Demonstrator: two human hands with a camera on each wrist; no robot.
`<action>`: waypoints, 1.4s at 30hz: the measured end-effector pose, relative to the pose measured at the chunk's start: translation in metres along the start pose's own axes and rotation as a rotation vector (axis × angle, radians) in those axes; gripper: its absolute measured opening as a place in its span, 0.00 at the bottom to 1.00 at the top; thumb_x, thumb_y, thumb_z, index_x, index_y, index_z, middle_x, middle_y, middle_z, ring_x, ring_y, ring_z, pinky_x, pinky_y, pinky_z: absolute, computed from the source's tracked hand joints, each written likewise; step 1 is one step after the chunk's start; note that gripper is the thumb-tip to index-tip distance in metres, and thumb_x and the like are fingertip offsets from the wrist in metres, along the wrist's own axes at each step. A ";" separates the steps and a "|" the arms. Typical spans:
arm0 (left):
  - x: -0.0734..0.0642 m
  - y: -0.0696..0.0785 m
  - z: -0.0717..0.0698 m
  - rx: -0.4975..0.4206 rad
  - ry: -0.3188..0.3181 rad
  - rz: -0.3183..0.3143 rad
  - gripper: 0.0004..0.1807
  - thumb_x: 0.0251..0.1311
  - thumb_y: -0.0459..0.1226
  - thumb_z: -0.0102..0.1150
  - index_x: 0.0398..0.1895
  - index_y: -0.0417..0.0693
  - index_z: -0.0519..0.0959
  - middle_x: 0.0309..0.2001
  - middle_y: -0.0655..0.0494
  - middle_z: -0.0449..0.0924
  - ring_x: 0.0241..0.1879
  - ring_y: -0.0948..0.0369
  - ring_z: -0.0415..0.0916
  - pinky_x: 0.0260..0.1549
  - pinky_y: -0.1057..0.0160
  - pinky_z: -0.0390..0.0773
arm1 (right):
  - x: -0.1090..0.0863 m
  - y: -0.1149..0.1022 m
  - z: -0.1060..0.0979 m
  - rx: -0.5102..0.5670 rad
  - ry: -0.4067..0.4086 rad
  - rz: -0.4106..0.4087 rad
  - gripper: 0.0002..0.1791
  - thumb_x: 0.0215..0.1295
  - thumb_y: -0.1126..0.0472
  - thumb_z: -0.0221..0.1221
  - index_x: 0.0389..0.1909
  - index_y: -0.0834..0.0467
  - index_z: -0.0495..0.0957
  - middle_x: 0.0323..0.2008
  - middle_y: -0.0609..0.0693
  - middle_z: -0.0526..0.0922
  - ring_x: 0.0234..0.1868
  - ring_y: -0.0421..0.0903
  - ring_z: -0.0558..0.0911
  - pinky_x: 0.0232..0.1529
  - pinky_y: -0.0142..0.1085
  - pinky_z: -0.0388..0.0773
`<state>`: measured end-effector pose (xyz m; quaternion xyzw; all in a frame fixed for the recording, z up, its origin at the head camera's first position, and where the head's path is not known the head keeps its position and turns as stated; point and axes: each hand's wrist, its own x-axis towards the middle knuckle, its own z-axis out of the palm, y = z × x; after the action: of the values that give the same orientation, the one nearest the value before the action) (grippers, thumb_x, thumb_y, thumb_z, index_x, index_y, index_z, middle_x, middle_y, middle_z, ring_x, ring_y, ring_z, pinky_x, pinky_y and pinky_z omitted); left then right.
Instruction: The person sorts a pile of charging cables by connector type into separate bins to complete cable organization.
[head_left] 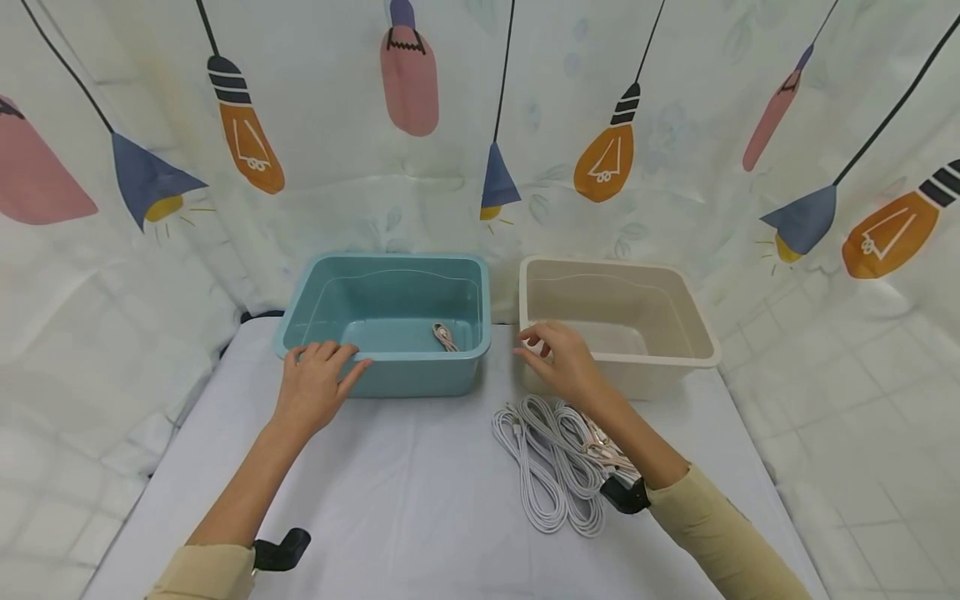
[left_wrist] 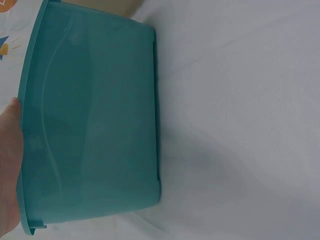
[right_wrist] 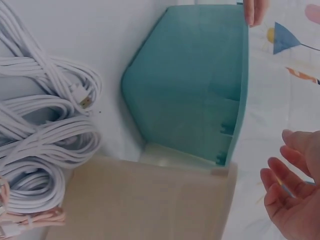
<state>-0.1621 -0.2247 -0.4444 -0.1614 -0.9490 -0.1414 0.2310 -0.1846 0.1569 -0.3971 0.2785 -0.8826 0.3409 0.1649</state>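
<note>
My left hand (head_left: 313, 385) rests on the near rim of a teal plastic bin (head_left: 405, 373), fingers over the edge; the left wrist view shows the thumb side of that hand (left_wrist: 9, 165) along the rim. Inside the bin, toward the right, lies a small pinkish coiled cable (head_left: 444, 336). My right hand (head_left: 564, 360) hovers by the near left corner of a beige bin (head_left: 660, 371), fingers loosely bent. In the right wrist view nothing is between its fingers (right_wrist: 285, 180). Below it on the table are several bundled white cables (head_left: 543, 467) and some pinkish ones (head_left: 603, 450), partly hidden by the forearm.
Both bins stand side by side at the back of a table with a white cloth (head_left: 420, 500). Behind and beside them hangs a patterned curtain (head_left: 450, 217) with printed lamps and bulbs. A black wrist camera mount (head_left: 626, 493) sits close above the cables.
</note>
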 end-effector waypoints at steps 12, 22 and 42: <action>0.001 0.000 -0.001 0.000 -0.005 -0.008 0.17 0.64 0.41 0.72 0.50 0.40 0.85 0.44 0.41 0.85 0.48 0.39 0.80 0.56 0.29 0.70 | -0.032 0.008 -0.011 -0.001 -0.021 0.070 0.09 0.65 0.69 0.71 0.45 0.65 0.86 0.38 0.58 0.87 0.34 0.54 0.83 0.38 0.49 0.82; 0.001 0.000 -0.001 -0.003 -0.011 -0.017 0.17 0.64 0.41 0.72 0.51 0.40 0.85 0.44 0.40 0.85 0.48 0.38 0.80 0.57 0.29 0.70 | -0.063 0.021 -0.018 -0.024 -0.069 0.139 0.12 0.67 0.68 0.70 0.50 0.64 0.86 0.40 0.56 0.87 0.37 0.52 0.83 0.38 0.47 0.82; -0.002 0.001 0.000 -0.025 -0.001 -0.040 0.17 0.65 0.42 0.72 0.51 0.41 0.86 0.44 0.41 0.86 0.48 0.38 0.81 0.58 0.29 0.70 | -0.135 0.058 -0.021 -0.101 -0.004 0.043 0.15 0.58 0.72 0.73 0.46 0.63 0.86 0.38 0.54 0.88 0.36 0.48 0.83 0.31 0.39 0.81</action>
<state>-0.1604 -0.2242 -0.4449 -0.1455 -0.9502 -0.1580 0.2256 -0.1107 0.2586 -0.4769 0.2514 -0.9049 0.2987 0.1694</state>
